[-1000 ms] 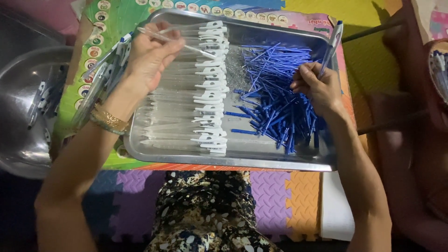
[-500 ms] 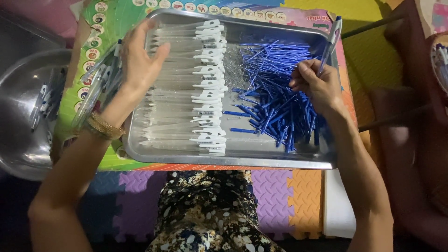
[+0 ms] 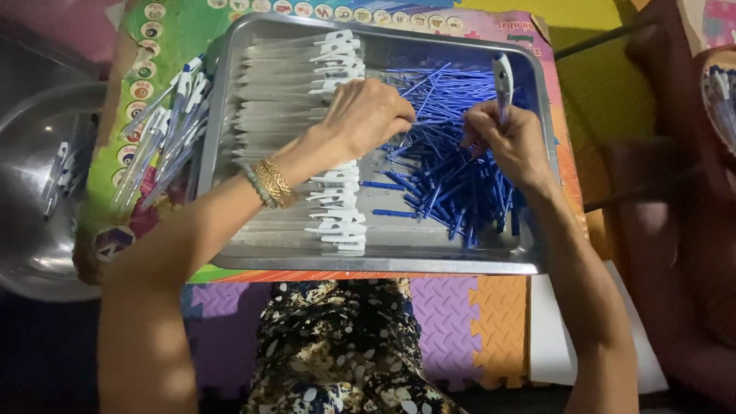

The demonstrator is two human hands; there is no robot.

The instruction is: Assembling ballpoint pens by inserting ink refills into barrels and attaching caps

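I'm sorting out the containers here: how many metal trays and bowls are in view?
2. A rectangular metal tray sits on the small table in the middle, under both hands, and a round metal bowl sits at the left edge. Others may lie outside the view.

a low table (image 3: 594,84) with a bright printed top carries the work: green with round picture badges on its left part, yellow at the far right, a pink strip along the far edge. a large rectangular metal tray (image 3: 383,262) lies flat on it and covers most of the top, its near rim close to the table's near edge. left of the tray, straight on the green surface, lies a loose bundle of assembled pens (image 3: 165,134) with clear barrels and white caps, slanting from near left to far right. the table stands on a floor of interlocking foam mats (image 3: 468,322) in purple and orange.
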